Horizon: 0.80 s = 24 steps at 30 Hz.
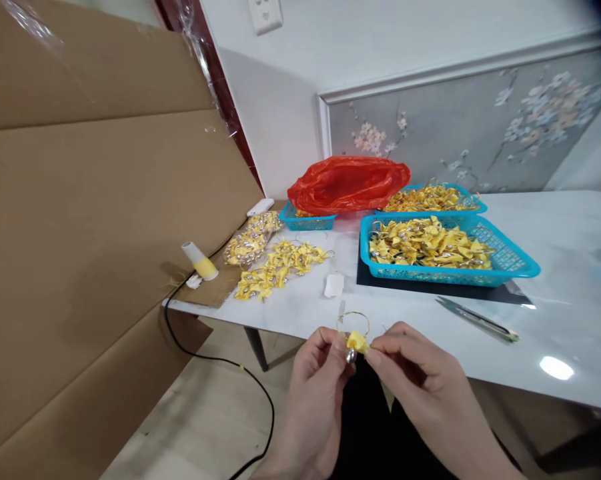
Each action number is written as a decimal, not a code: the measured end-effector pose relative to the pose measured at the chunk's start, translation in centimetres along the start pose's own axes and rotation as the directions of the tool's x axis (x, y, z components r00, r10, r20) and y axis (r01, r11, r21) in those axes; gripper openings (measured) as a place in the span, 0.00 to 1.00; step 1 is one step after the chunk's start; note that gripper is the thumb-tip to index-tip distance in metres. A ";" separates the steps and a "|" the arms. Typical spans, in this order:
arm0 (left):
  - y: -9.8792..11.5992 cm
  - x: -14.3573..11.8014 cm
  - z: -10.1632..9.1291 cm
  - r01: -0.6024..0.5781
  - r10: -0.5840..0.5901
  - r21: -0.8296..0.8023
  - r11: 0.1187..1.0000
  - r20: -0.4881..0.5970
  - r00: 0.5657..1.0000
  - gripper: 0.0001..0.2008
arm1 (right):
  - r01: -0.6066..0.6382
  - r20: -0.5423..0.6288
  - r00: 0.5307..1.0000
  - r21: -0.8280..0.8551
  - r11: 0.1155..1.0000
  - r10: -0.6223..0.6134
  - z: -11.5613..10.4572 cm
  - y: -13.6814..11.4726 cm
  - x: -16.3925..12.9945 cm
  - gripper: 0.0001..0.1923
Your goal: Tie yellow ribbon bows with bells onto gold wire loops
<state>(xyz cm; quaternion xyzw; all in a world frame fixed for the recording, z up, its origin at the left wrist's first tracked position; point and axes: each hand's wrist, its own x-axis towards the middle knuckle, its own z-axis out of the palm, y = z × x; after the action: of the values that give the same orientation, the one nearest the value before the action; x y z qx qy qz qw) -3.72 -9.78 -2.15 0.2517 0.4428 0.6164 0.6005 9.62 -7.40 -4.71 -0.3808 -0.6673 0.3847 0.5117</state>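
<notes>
Between my two hands, just off the table's front edge, is a yellow ribbon bow [356, 342] with a small silver bell [351, 356] under it and a thin gold ring [354, 313] standing up above. My left hand [316, 387] is closed, thumb and fingers pinching the bow's left side by the bell. My right hand [420, 377] is closed too, its thumb and forefinger pinching the right end of the ribbon. A loose pile of similar yellow bows [280, 267] with bells lies on the table to the left.
A blue basket [445, 275] of bows stands right of centre, with another blue basket [480, 208] behind. A red plastic bag [347, 187] covers part of a third basket [307, 224]. Thread snips [477, 320] lie right; a yellow thread cone [200, 262] and black cable [220, 359] are left.
</notes>
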 end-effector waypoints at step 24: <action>2.1 5.1 -5.0 -0.226 0.334 0.555 0.800 -0.099 0.938 0.08 | -0.001 0.036 0.999 -0.251 0.968 0.010 -3.2 5.0 -1.7 0.11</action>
<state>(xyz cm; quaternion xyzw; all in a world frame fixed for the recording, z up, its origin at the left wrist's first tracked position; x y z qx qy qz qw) -9.78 -5.82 -3.85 0.4115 0.6104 0.5715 0.3626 13.66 -6.46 -9.33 -0.4369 -0.7190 0.3056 0.4458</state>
